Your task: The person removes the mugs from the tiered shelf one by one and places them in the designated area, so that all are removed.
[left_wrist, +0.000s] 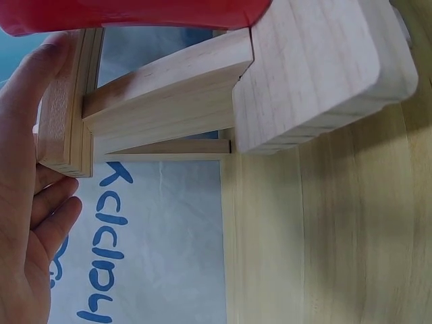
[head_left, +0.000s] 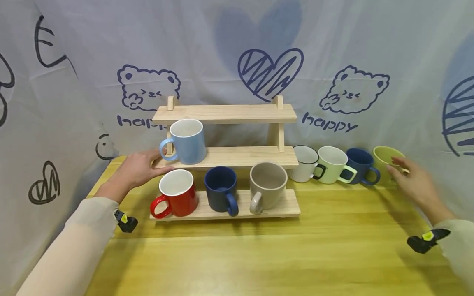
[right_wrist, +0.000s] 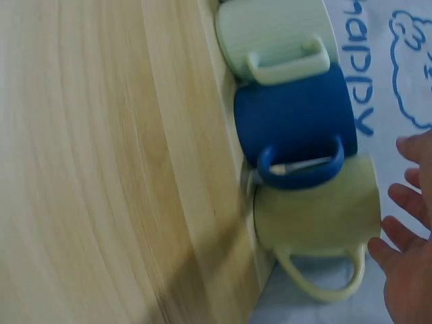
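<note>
My left hand (head_left: 134, 170) grips the left end of the middle tier of a wooden three-tier shelf (head_left: 244, 156). In the left wrist view the thumb lies on one face of the board and the fingers curl at the other. Just above that hand is a light blue mug (head_left: 189, 144), and below it a red mug (head_left: 179, 195). At the far right my right hand (head_left: 418, 181) reaches to a yellow-green mug (head_left: 383, 166), fingers spread at its rim. In the right wrist view that mug's handle (right_wrist: 324, 293) lies below the fingertips.
On the bottom tier also stand a dark blue mug (head_left: 218, 189) and a beige mug (head_left: 268, 185). Right of the shelf, a white mug (head_left: 303, 164), a pale green mug (head_left: 331, 166) and another blue mug (head_left: 357, 164) line the back edge, before a printed curtain (head_left: 222, 49).
</note>
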`<state>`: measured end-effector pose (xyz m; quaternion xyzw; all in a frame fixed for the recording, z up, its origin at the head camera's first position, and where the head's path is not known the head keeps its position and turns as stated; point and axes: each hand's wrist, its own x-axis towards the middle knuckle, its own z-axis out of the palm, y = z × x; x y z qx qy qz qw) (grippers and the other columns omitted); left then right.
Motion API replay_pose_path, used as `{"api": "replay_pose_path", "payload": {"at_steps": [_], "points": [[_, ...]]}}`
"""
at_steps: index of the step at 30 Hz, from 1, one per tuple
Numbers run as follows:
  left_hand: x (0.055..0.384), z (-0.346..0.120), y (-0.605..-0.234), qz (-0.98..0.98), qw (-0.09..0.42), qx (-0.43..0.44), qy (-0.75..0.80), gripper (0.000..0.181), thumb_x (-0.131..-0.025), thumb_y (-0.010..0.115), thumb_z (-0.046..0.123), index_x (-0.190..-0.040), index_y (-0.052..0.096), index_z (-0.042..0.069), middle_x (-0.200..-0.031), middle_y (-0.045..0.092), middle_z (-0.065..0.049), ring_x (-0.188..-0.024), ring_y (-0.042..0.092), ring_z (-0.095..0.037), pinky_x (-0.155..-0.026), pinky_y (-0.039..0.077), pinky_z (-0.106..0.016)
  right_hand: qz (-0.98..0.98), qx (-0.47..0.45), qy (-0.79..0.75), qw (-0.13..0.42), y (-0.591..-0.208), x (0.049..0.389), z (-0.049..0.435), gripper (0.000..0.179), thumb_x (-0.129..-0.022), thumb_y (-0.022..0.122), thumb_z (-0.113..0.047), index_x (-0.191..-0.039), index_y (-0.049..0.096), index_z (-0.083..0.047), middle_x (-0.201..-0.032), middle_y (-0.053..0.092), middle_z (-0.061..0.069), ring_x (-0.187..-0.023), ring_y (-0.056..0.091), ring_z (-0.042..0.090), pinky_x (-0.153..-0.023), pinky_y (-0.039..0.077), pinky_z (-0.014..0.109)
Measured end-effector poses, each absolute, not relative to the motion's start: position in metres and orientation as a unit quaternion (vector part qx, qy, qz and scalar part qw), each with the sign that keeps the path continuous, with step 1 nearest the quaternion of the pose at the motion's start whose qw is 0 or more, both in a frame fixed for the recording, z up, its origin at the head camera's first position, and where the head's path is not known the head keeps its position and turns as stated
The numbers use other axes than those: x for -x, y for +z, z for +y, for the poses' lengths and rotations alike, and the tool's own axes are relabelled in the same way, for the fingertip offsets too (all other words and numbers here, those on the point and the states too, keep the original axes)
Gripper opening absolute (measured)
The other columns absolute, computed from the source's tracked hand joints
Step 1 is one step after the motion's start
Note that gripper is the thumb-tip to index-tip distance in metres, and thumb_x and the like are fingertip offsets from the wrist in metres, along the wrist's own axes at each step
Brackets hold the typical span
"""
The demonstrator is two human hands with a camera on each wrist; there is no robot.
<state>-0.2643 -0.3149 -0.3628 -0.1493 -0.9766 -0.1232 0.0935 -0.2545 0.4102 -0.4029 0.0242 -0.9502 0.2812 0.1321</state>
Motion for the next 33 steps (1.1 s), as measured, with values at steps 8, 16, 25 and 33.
{"api": "replay_pose_path", "payload": {"at_steps": [8, 16, 25, 33], "points": [[0.264, -0.316, -0.362, -0.977, 0.098, 0.147, -0.119, 0.08, -0.084, 0.058, 0.07, -0.134, 0.057, 0.007, -0.114, 0.064, -0.017, -0.102, 0.06, -0.038, -0.09, 0.046, -0.058, -0.954, -0.085, 0.233, 0.169, -0.39, 0.255, 0.388, 0.053, -0.101, 0.054, -0.028, -0.142, 0.043, 0.005, -0.135, 0.047, 0.035, -0.109, 0.049, 0.056, -0.091, 0.036, 0.067], [0.264, -0.314, -0.361, -0.979, 0.089, 0.139, -0.12, 0.088, -0.083, 0.058, 0.072, -0.142, 0.051, 0.006, -0.131, 0.058, -0.022, -0.114, 0.056, -0.044, -0.095, 0.043, -0.06, -0.957, -0.137, 0.195, 0.166, -0.372, 0.256, 0.349, 0.054, -0.099, 0.059, -0.034, -0.134, 0.049, 0.006, -0.133, 0.048, 0.034, -0.122, 0.04, 0.054, -0.099, 0.029, 0.068], [0.264, -0.312, -0.362, -0.981, 0.077, 0.13, -0.119, 0.091, -0.081, 0.056, 0.076, -0.142, 0.052, 0.007, -0.128, 0.06, -0.02, -0.112, 0.057, -0.042, -0.095, 0.043, -0.06, -0.948, -0.208, 0.187, 0.15, -0.359, 0.254, 0.305, 0.058, -0.093, 0.069, -0.03, -0.136, 0.05, 0.003, -0.133, 0.052, 0.029, -0.123, 0.043, 0.05, -0.1, 0.032, 0.065], [0.264, -0.313, -0.361, -0.981, 0.08, 0.129, -0.118, 0.088, -0.081, 0.057, 0.075, -0.137, 0.056, 0.007, -0.11, 0.064, -0.016, -0.099, 0.058, -0.037, -0.089, 0.046, -0.057, -0.951, -0.232, 0.167, 0.121, -0.345, 0.248, 0.266, 0.064, -0.095, 0.064, -0.04, -0.144, 0.045, -0.003, -0.141, 0.049, 0.022, -0.13, 0.04, 0.044, -0.104, 0.032, 0.061]]}}
